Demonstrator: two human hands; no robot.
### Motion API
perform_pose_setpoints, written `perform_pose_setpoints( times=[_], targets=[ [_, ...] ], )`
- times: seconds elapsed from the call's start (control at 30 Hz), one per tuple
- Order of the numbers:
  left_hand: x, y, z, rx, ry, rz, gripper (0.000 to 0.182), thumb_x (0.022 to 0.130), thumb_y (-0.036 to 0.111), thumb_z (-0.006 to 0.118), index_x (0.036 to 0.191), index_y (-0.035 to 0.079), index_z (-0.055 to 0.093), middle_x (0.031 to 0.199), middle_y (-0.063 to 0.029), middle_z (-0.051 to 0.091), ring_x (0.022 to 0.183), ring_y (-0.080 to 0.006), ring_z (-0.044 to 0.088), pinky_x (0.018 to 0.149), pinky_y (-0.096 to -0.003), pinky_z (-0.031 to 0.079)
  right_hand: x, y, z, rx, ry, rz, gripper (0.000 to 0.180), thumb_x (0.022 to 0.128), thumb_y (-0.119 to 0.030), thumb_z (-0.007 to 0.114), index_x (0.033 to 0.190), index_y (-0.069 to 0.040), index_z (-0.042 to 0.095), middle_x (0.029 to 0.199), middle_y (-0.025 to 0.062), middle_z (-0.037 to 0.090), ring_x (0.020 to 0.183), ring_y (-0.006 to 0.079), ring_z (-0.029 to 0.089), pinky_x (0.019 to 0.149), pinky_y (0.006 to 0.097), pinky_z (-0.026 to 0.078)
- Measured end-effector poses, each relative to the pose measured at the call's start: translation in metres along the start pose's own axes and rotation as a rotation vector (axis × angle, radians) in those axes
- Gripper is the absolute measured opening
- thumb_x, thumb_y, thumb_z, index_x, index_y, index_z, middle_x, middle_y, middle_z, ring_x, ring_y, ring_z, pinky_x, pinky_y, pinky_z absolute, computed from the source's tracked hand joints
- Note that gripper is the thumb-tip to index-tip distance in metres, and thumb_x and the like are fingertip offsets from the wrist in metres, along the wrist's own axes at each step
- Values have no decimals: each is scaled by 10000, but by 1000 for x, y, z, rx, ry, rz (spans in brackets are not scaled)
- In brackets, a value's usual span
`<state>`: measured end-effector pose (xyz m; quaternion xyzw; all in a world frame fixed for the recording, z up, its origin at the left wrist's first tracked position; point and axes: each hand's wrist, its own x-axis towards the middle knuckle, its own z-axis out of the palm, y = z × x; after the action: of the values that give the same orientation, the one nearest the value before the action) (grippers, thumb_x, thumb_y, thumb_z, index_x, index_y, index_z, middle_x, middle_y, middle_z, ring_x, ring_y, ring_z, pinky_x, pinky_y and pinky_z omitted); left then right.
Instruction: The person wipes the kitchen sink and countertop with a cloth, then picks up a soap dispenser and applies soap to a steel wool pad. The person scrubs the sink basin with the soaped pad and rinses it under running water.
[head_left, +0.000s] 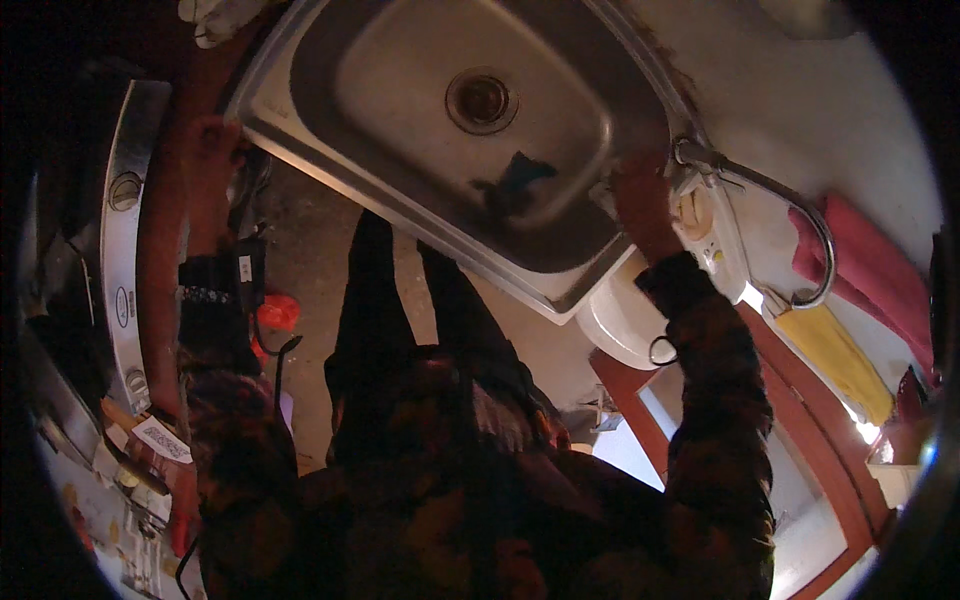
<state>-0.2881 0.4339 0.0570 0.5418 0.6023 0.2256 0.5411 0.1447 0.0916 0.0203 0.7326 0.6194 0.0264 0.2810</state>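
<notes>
A stainless steel sink (420, 82) lies before me, with a round drain (481, 100) in its floor. Dark wet-looking patches and a small teal scrap (525, 172), perhaps cloth, show near the basin's lower side. My right hand (643, 191) reaches over the sink's right side, beside the base of the metal faucet (817, 232). Something pale shows at its fingertips, too blurred to name. At the sink's left corner is my left hand (214, 154), dim and blurred; its fingers seem bent, and whether it grips anything is unclear.
A gas stove (124, 255) with knobs stands at left. Below the sink's right corner is a white basin (630, 315). A pink towel (870, 277) and a yellow cloth (836, 360) hang at right. A red plastic bag (278, 311) is low on the left.
</notes>
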Motion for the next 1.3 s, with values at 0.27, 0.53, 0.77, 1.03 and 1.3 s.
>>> perform_pose_setpoints(
  times=[0.27, 0.53, 0.77, 1.03, 1.3],
  targets=[
    [33, -36, -10, 78, 20, 92, 227, 882, 221, 672, 1017, 84, 551, 847, -21, 620, 754, -98, 586, 579, -251, 462, -29, -58, -51, 670, -179, -193, 299, 778, -131, 596, 1063, -132, 685, 1059, 107, 648, 980, 295, 614, 867, 451, 492],
    [22, -41, -11, -45, -31, 53, 300, 893, 277, 662, 1109, 107, 540, 978, -42, 602, 863, -162, 589, 738, -318, 486, 36, 26, 26, 274, 211, -100, 288, 924, -157, 500, 1197, -113, 578, 1189, 124, 567, 1031, 278, 582, 885, 413, 495],
    [49, -49, -11, 225, -22, 278, 229, 859, 135, 685, 1020, 86, 530, 841, -30, 607, 715, -105, 583, 612, -257, 473, 1, -50, 14, 539, -272, -158, 385, 843, -86, 584, 1225, -114, 559, 1121, 168, 628, 1025, 314, 616, 874, 444, 489],
    [24, -27, 0, -49, 7, 110, 213, 859, 128, 689, 982, 72, 526, 793, -15, 589, 661, -74, 550, 539, -216, 444, 67, 5, -35, 200, 72, 203, 342, 826, -95, 552, 1166, -128, 563, 1091, 145, 580, 1059, 316, 562, 781, 435, 520],
    [20, -19, 1, -66, -26, 149, 212, 869, 146, 683, 973, 83, 509, 824, -14, 593, 690, -78, 552, 520, -209, 441, 73, -34, 11, 299, -72, 409, 334, 860, -69, 518, 1191, -104, 556, 1157, 131, 563, 1045, 306, 579, 754, 373, 574]
  ],
)
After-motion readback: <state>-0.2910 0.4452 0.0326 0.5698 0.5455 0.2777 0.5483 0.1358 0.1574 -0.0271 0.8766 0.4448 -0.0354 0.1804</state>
